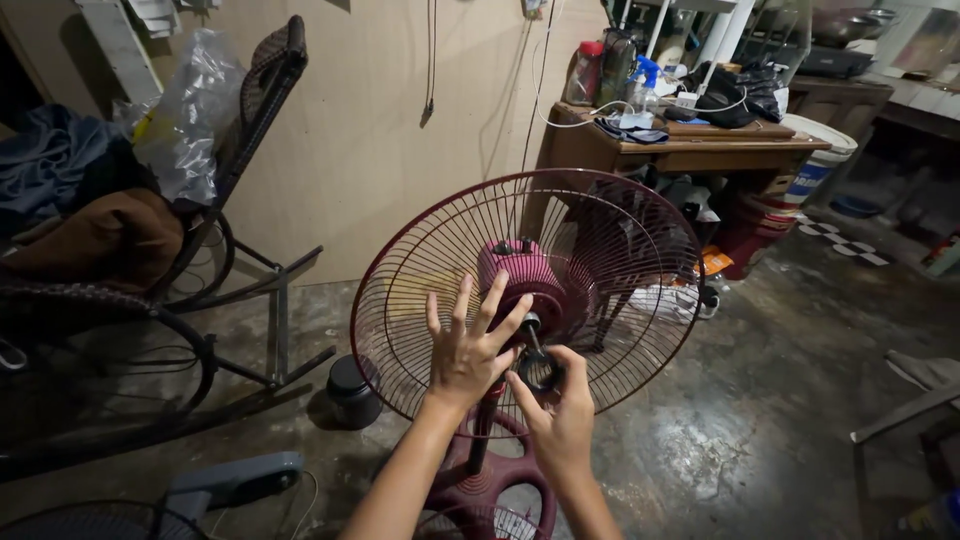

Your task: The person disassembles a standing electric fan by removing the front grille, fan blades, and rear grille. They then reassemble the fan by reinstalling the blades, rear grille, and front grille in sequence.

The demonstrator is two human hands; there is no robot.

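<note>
Pinched between the thumb and fingers of the right hand (562, 420) is a small black ring-shaped nut (538, 370), held just in front of the short metal shaft (529, 325) that sticks out of the maroon motor housing (522, 275). The left hand (468, 350) grasps nothing: its fingers are spread wide and its palm lies flat against the wire spokes of the maroon rear fan guard (400, 290), just left of the shaft. The guard sits around the motor housing, with no blade or front grille on it. Below the shaft, the fan's pole runs down behind both wrists to a maroon spoked base (490, 490) on the stained concrete floor (720, 440).

Left of the guard, low on the floor, stands a small dark round cap-like thing (352, 392). Farther left is a dark rocking chair (190, 290) piled with cloth and a clear plastic bag (190, 110). At the bottom left, nearer the camera than the guard, lies a grey fan base (230, 482) with part of a grille. Behind the guard and to its right stands a wooden table (700, 150) crowded with bottles, a dark bag and cables; a white bucket (825, 150) stands at its right end. A plywood wall (380, 120) rises behind the guard.
</note>
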